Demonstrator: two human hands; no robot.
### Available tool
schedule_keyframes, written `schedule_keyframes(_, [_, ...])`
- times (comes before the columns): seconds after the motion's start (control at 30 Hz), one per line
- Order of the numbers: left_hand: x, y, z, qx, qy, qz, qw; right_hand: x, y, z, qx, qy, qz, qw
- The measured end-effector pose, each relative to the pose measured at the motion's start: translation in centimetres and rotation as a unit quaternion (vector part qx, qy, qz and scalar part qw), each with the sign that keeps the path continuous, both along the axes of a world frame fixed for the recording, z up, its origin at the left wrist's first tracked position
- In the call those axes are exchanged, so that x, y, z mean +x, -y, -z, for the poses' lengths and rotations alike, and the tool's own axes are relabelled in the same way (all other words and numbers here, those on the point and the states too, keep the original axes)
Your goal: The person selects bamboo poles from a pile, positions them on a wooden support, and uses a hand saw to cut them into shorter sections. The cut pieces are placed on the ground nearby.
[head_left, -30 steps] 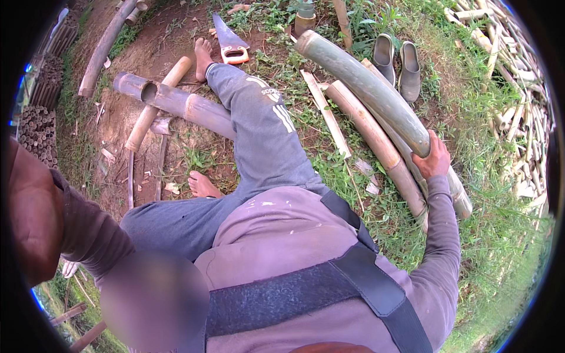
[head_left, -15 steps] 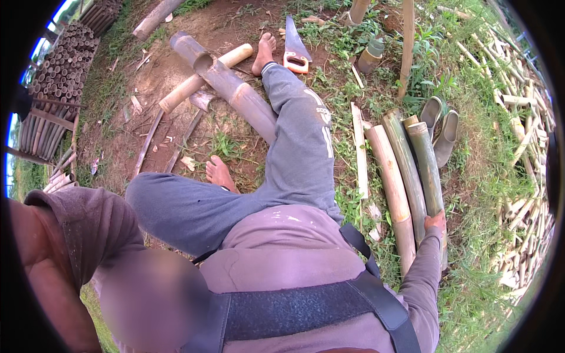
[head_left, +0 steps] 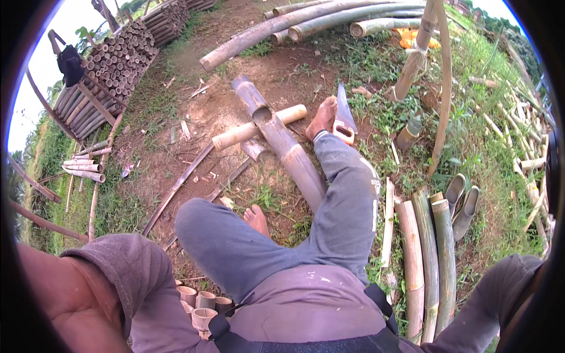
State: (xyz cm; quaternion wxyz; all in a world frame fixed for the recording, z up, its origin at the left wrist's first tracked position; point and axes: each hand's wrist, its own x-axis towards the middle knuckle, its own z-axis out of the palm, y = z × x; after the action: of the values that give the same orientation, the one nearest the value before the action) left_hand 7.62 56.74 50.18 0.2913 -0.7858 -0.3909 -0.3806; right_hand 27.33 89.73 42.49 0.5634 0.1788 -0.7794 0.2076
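Neither of my hands shows; both arms are bent up toward the picture's sides. My left forearm (head_left: 65, 288) is bare below a pushed-up sleeve, and its hand is outside the picture. My right sleeve (head_left: 500, 300) rises beside three bamboo lengths (head_left: 413, 253) lying on the grass at my right. Ahead, a thick notched bamboo pole (head_left: 297, 162) rests across a shorter pale bamboo piece (head_left: 235, 136), its near end by my right leg. Past my right foot lies a handsaw (head_left: 344, 112) with an orange-and-white handle. Several short bamboo cups (head_left: 203, 317) stand by my left hip.
Long bamboo poles (head_left: 329, 23) lie at the back. A bamboo stack (head_left: 118, 59) fills a rack at far left. An upright post (head_left: 412, 65) and a curved pole (head_left: 445, 88) rise ahead right. Shoes (head_left: 465, 212) sit near the bamboo lengths; bamboo strips (head_left: 532, 165) are heaped at far right.
My right hand has let go of the green bamboo length and gone out of view, its arm now raised at the right. The view has tilted up and left, bringing in the bamboo cups.
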Motion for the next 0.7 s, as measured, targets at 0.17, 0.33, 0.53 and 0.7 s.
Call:
schedule_keyframes(0.17, [-0.9, -2.0, 1.9, 0.030, 0.082, 0.039, 0.995, -18.3, 0.9, -0.8, -0.069, 0.176, -0.039, 0.981])
schedule_keyframes(0.33, [-2.4, -8.2, 8.0, 0.008, 0.127, 0.114, 0.985, -23.9, -2.2, 7.7, -0.141, 0.324, 0.026, 0.935])
schedule_keyframes(0.53, [-11.6, -8.8, 10.5, -0.001, 0.103, 0.053, 0.993, -20.8, -6.7, 7.0, -0.151, 0.279, 0.041, 0.947])
schedule_keyframes(0.7, [-19.2, -6.7, 12.7, 0.042, 0.073, -0.005, 0.996, -21.8, -8.5, 5.3, -0.085, 0.162, 0.064, 0.981])
